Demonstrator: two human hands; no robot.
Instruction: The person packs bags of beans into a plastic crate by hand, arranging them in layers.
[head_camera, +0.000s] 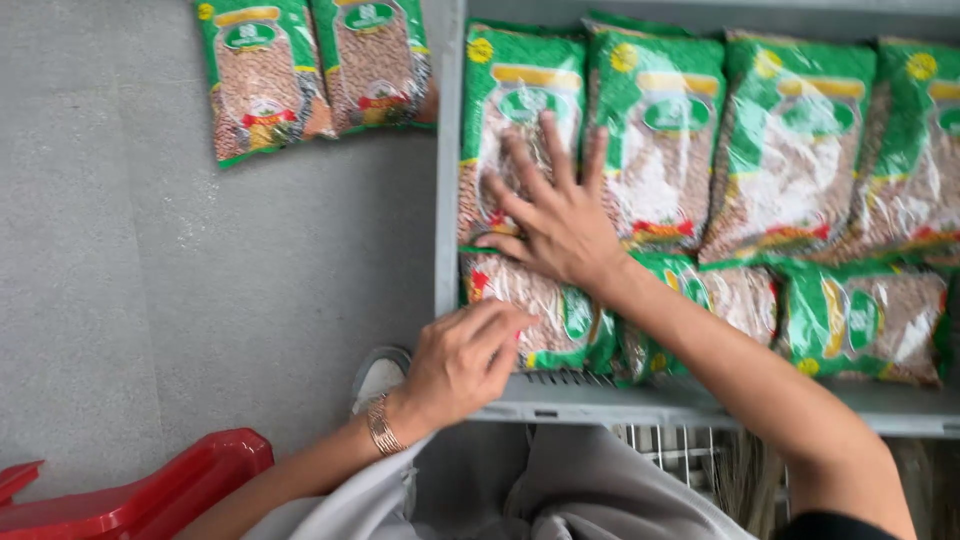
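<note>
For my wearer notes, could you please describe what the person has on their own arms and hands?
Both forearms are bare, with no gloves on either hand. The left hand has a thin, gold-coloured metal bracelet round the wrist, and a loose pale grey cloth sleeve begins farther up that arm. The right hand shows no ring, watch or bracelet; a dark sleeve edge appears at the upper arm.
</note>
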